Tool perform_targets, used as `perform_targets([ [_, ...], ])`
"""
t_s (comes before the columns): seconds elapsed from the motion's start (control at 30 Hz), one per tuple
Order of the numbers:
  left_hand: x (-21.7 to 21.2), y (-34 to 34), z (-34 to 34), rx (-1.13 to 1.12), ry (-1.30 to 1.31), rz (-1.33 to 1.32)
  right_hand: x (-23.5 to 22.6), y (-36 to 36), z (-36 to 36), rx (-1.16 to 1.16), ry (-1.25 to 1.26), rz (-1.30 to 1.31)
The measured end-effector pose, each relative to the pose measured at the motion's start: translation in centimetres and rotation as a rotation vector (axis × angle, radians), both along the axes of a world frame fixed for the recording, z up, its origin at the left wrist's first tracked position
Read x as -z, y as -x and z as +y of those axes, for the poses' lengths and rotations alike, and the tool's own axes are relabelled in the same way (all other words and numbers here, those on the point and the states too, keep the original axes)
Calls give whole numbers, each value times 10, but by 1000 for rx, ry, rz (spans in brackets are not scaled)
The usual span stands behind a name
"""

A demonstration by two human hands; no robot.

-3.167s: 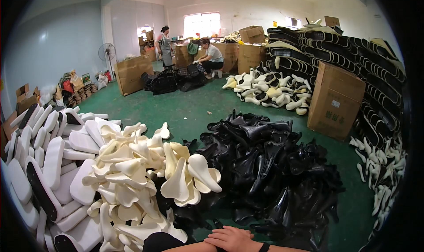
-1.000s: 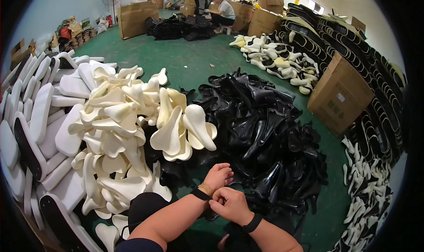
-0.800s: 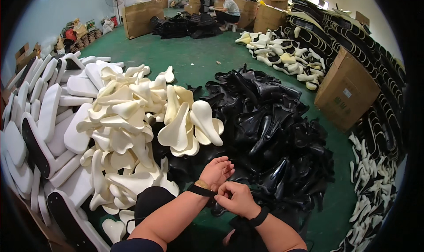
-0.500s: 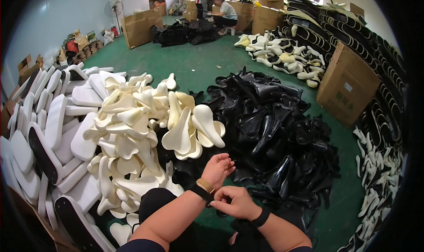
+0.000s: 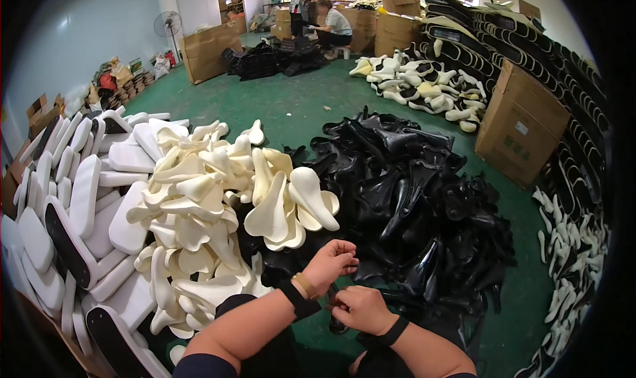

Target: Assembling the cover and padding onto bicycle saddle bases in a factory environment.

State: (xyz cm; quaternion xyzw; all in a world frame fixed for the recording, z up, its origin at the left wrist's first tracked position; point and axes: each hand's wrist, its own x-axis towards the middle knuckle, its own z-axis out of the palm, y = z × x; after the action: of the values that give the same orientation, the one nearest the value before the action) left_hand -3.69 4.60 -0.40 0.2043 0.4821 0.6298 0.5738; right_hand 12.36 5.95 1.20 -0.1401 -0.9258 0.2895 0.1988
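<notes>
My left hand reaches forward with its fingers loosely curled and nothing in them. A tan band and a wide black strap circle its wrist. My right hand, with a black band on its wrist, is closed in a pinch beside the strap's outer end. What it pinches is dark and cannot be made out. Ahead of my left hand lie cream foam bicycle saddle pads, heaped to the left. Glossy black saddle-shaped pieces form a pile ahead and to the right.
White padded boards are heaped at the far left. A tall cardboard box stands at the right, beside stacked black pieces with pale rims. More pale pads lie farther back. Two people are near black heaps and boxes at the back.
My right hand has drawn slightly away from my left wrist, to the right and down. My left hand has shifted a little right. The black strap now stands out more from the wrist.
</notes>
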Motion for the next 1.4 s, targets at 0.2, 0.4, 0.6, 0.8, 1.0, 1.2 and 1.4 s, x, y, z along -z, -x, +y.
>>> perform_targets([
  [0.2,-13,98,3,159,36,633,11,-8,24,14,100,-69],
  [0.4,98,218,-32,-202,436,1155,26,-2,39,39,175,-203],
  [0.6,186,243,-45,-354,601,1275,76,-6,35,54,352,-458],
  [0.8,201,258,-8,-478,628,1214,174,-22,52,188,845,-966],
  [1.0,190,233,11,-211,889,1151,330,-55,55,729,263,-840],
  [1.2,209,265,12,-590,467,1792,337,-19,0,405,536,-1039],
  [1.4,185,262,15,-299,722,1594,330,-8,-8,348,470,-956],
])
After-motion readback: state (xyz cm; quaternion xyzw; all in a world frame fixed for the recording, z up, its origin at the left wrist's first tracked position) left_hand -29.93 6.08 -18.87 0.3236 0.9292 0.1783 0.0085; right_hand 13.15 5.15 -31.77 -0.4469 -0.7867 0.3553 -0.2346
